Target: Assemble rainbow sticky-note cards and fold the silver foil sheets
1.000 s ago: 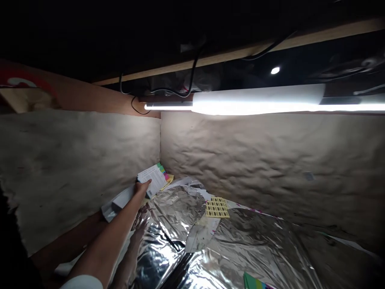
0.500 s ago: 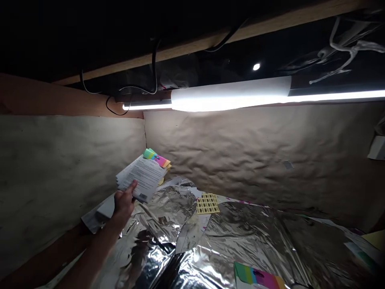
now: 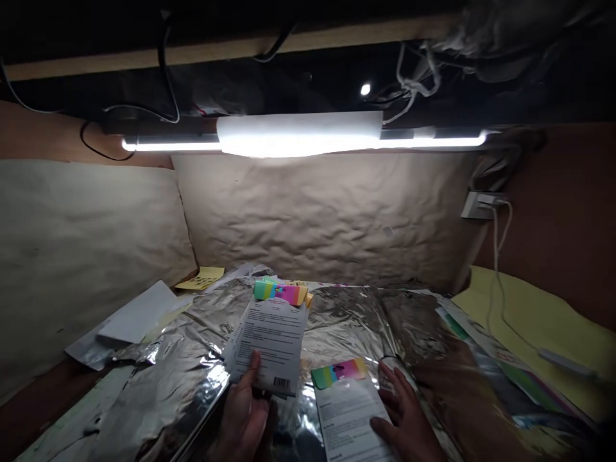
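My left hand [image 3: 243, 410] grips a small stack of printed white packets [image 3: 272, 340], thumb on the front one. Its folded header is rainbow striped, and a barcode shows at the lower right corner. Another packet [image 3: 349, 417] with the same kind of striped header [image 3: 339, 372] lies on the silver foil sheet [image 3: 187, 372]. At that packet's right edge is my right hand [image 3: 407, 414], its thumb touching the packet and its fingers stretched apart beside it. A dark-rimmed round thing by those fingertips is too dim to name.
White papers [image 3: 139, 311] and a yellow label sheet [image 3: 202, 278] lie at the left. Yellow paper [image 3: 524, 327] and a white cable [image 3: 498, 276] are on the right. A lit tube lamp [image 3: 298, 138] hangs low below a wooden beam [image 3: 231, 48]. Paper-covered walls [image 3: 289, 218] enclose the back.
The view has turned right. My left hand has brought the stack from the far left toward the middle. My right hand has come into view beside the packet on the foil.
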Tool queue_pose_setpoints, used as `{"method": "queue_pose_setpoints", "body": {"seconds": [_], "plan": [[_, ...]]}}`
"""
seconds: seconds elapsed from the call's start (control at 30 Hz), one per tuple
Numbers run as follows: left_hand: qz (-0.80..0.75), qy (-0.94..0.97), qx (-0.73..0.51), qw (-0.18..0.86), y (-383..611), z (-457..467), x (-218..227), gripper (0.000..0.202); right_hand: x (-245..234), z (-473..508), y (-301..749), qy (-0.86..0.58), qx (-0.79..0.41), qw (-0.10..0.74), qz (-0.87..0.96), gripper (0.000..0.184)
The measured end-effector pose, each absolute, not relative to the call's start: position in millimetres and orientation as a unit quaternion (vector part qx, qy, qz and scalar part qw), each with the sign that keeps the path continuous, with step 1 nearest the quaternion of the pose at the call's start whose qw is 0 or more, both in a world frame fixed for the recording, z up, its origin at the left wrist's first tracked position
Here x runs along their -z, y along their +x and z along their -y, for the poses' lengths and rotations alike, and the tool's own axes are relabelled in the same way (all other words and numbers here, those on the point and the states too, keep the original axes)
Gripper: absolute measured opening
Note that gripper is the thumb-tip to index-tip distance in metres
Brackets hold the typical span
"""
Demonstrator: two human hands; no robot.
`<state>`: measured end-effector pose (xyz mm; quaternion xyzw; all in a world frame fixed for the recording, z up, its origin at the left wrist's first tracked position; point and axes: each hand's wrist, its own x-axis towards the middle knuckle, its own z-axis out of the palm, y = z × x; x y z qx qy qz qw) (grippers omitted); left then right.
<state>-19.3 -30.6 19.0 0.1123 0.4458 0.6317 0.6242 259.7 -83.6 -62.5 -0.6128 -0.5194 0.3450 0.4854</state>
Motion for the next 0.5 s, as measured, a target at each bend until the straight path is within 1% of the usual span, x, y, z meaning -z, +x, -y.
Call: {"method": "queue_pose_setpoints", "body": {"seconds": [0.03, 0.07, 0.13, 0.2, 0.27, 0.37, 0.5], "plan": [[-0.445, 0.099, -0.640, 0.619, -15, 32, -15, 0.027, 58, 84, 259, -0.569, -0.422, 0.538, 0.457, 0.084], [-0.441, 0.080, -0.652, 0.612, -12, 33, -13, 0.026, 52, 85, 260, -0.521, -0.493, 0.572, 0.397, 0.082], [-0.443, 0.055, -0.666, 0.597, -7, 34, -10, 0.025, 35, 89, 264, -0.451, -0.596, 0.584, 0.317, 0.066], [-0.456, 0.052, -0.669, 0.585, -5, 36, -11, 0.026, 16, 94, 270, -0.401, -0.655, 0.585, 0.260, 0.048], [-0.461, 0.066, -0.675, 0.572, -2, 39, -12, 0.029, 1, 97, 276, -0.366, -0.660, 0.619, 0.216, 0.040], [-0.455, 0.087, -0.679, 0.570, 10, 44, -13, 0.032, -5, 97, 275, -0.314, -0.633, 0.683, 0.186, 0.039], [-0.447, 0.121, -0.624, 0.629, 43, 58, -5, 0.032, 9, 92, 262, -0.281, -0.632, 0.698, 0.185, 0.041]]}}
